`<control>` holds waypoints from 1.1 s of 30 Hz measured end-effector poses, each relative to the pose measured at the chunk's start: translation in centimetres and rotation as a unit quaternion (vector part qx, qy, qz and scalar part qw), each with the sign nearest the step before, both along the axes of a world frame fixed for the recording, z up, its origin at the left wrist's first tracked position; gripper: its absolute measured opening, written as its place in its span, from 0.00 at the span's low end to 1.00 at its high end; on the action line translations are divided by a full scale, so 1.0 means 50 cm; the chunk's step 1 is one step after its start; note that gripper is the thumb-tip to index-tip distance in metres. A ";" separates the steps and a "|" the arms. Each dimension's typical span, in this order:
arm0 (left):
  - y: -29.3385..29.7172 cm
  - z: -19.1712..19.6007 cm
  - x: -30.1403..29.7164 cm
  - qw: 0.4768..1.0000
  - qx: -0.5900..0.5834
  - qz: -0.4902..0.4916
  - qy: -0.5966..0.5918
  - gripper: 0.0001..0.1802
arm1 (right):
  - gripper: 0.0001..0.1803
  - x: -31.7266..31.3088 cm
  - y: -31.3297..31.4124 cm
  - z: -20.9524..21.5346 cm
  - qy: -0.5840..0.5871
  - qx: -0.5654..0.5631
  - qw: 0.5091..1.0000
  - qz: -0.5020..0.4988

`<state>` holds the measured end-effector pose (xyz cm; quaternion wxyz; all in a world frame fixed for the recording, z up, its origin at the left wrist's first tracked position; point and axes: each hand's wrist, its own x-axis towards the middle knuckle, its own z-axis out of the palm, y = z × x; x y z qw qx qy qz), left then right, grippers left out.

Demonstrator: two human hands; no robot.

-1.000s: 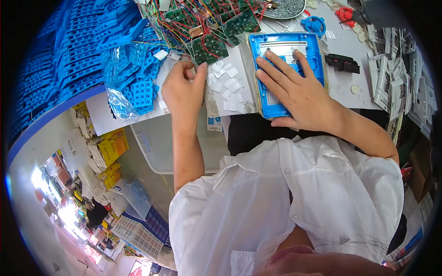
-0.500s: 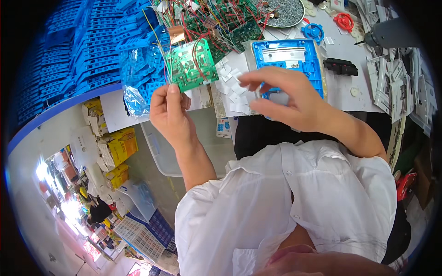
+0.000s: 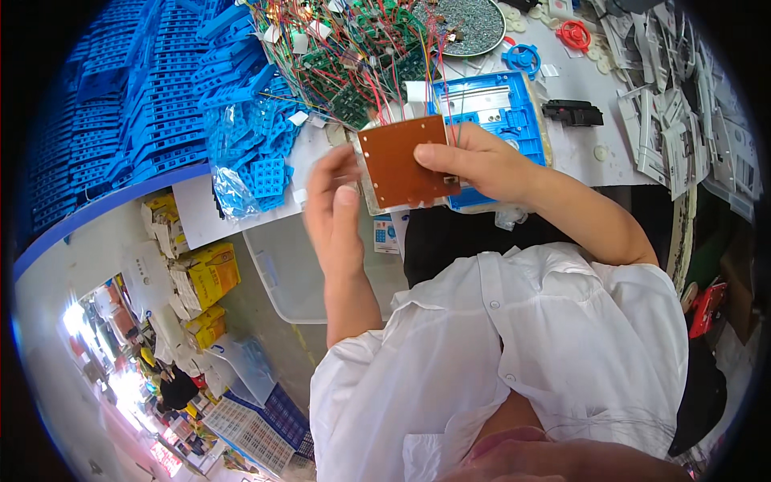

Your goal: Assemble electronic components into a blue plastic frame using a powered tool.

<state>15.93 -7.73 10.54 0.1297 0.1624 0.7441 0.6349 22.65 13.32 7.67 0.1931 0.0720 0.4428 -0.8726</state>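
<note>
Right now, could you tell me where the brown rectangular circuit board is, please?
In the head view, the brown rectangular circuit board is upper centre, held between the left hand and right hand, just in front of the blue plastic tray.

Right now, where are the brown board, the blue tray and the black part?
brown board (image 3: 404, 161), head view, middle of its plain face.
blue tray (image 3: 502, 106), head view, upper face.
black part (image 3: 572, 112), head view, its middle.

Clear plastic bag (image 3: 250, 165) of blue parts at table's front edge, left side. Small white-blue label card (image 3: 384, 235) at front edge, under brown board. Yellow cartons (image 3: 210, 273) stacked on floor below table, w/ white boxes (image 3: 152, 277) beside.
</note>
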 end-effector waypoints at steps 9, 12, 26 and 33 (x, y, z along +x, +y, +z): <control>0.082 -0.029 0.038 0.954 0.166 -0.086 -0.233 0.17 | 0.11 0.042 0.035 -0.007 0.120 0.313 0.935 -0.116; 0.077 -0.021 0.032 0.906 0.224 -0.090 -0.348 0.17 | 0.10 0.047 0.040 -0.025 0.060 0.152 0.972 -0.166; 0.051 0.010 0.029 0.977 -0.070 -0.121 0.161 0.19 | 0.10 0.029 0.033 0.009 0.032 0.030 0.987 -0.158; 0.050 -0.034 0.034 0.956 0.169 -0.121 -0.209 0.14 | 0.17 0.045 0.054 0.006 0.042 0.148 0.969 -0.195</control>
